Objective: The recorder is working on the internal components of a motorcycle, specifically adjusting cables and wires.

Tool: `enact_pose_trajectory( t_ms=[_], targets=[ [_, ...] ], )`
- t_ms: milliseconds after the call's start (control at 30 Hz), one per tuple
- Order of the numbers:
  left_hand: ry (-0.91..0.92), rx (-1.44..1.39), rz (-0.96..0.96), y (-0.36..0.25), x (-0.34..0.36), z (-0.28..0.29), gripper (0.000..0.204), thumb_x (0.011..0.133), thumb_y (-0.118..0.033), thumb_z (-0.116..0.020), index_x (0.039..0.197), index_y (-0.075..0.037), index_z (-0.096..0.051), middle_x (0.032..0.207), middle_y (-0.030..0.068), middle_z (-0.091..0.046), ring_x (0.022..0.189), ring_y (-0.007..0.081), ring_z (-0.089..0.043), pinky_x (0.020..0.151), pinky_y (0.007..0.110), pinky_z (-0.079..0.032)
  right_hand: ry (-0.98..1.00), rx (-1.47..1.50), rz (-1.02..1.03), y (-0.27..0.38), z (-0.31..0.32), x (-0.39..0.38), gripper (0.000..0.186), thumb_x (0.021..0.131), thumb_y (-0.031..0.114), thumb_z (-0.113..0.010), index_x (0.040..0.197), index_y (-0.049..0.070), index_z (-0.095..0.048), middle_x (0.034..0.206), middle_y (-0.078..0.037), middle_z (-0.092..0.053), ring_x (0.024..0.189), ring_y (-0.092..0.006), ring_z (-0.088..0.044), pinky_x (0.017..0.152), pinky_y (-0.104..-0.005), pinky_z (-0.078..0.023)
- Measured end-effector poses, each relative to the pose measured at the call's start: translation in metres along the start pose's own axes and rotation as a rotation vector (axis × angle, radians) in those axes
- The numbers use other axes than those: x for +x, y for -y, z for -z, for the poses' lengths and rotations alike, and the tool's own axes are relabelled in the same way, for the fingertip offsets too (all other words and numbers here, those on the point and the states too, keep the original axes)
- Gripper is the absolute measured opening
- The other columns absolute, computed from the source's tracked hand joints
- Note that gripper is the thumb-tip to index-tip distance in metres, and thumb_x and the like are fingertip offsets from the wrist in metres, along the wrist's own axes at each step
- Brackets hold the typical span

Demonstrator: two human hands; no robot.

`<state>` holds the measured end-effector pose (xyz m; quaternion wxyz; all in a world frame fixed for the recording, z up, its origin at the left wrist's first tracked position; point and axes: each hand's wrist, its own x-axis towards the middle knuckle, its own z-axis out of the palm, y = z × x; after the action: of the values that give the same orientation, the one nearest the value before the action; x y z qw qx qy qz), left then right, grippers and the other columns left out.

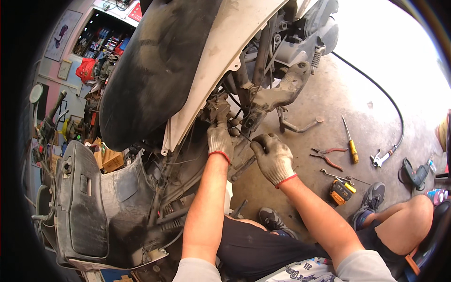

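My gloved left hand (217, 140) reaches up beneath the scooter's pale body panel (190, 103) to a grimy metal assembly (217, 108), its fingers curled round the lower part and partly hidden. Just right of it, my gloved right hand (273, 157) pinches a thin dark rod (245, 137), perhaps a tool's shaft, that points up-left toward the assembly; its far end is unclear. A dusty frame bracket (282, 94) lies above the right hand. The black seat (150, 66) sits above and left of both hands.
On the concrete floor (329, 134) at right lie a yellow-handled screwdriver (353, 149), pliers (331, 157), an air gun (380, 159) on a hose, a drill (413, 171) and a battery (339, 192). The scooter's front shield (77, 197) is lower left; cluttered shelves (101, 37) stand behind.
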<state>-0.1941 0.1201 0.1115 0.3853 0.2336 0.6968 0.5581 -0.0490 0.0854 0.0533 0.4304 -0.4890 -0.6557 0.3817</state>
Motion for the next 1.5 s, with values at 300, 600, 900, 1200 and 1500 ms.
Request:
enact_pose_trajectory(
  t_ms=[300, 600, 900, 1200, 1500],
  targets=[
    [-0.01, 0.075, 0.022, 0.001, 0.0, 0.005, 0.042, 0.097, -0.05, -0.055, 0.089, -0.008, -0.062, 0.066, 0.0001, -0.057, 0.044, 0.0097, -0.044, 0.039, 0.027, -0.035, 0.293, 0.841, -0.577, 0.019, -0.003, 0.001, 0.032, 0.098, 0.025, -0.054, 0.118, 0.0, -0.058, 0.09, -0.009, -0.065, 0.068, -0.0201, -0.063, 0.061, -0.0292, -0.051],
    [0.002, 0.009, 0.012, -0.002, -0.004, -0.01, 0.039, 0.097, -0.048, -0.056, 0.091, -0.01, -0.062, 0.072, -0.0011, -0.06, 0.048, 0.0063, -0.045, 0.04, 0.022, -0.033, 0.527, 1.731, -0.851, -0.05, -0.034, 0.012, 0.03, 0.097, 0.027, -0.052, 0.108, 0.002, -0.065, 0.091, -0.014, -0.068, 0.071, -0.0183, -0.064, 0.069, -0.033, -0.052],
    [0.02, 0.027, -0.01, 0.001, 0.0, -0.003, 0.037, 0.097, -0.047, -0.056, 0.092, -0.011, -0.06, 0.077, -0.0007, -0.062, 0.05, 0.0053, -0.045, 0.04, 0.02, -0.03, 0.262, 0.654, -0.421, -0.009, -0.012, 0.009, 0.034, 0.094, 0.027, -0.058, 0.115, 0.001, -0.061, 0.085, -0.013, -0.067, 0.069, -0.0228, -0.066, 0.066, -0.0355, -0.052],
    [0.031, 0.007, -0.025, -0.001, -0.004, -0.002, 0.034, 0.098, -0.043, -0.056, 0.09, -0.01, -0.059, 0.074, -0.0008, -0.061, 0.05, 0.0046, -0.045, 0.04, 0.02, -0.032, 0.023, 0.229, -0.127, 0.001, -0.009, 0.002, 0.028, 0.094, 0.02, -0.054, 0.108, -0.001, -0.064, 0.077, -0.01, -0.066, 0.07, -0.0151, -0.064, 0.064, -0.032, -0.051],
    [0.046, 0.119, -0.038, 0.006, 0.005, 0.006, 0.044, 0.101, -0.049, -0.047, 0.104, -0.009, -0.065, 0.083, -0.0001, -0.066, 0.057, 0.005, -0.052, 0.046, 0.02, -0.041, 0.152, 0.525, -0.436, 0.011, -0.003, 0.004, 0.032, 0.09, 0.027, -0.056, 0.106, 0.003, -0.067, 0.087, -0.017, -0.07, 0.088, -0.0333, -0.068, 0.082, -0.04, -0.051]
  ],
)
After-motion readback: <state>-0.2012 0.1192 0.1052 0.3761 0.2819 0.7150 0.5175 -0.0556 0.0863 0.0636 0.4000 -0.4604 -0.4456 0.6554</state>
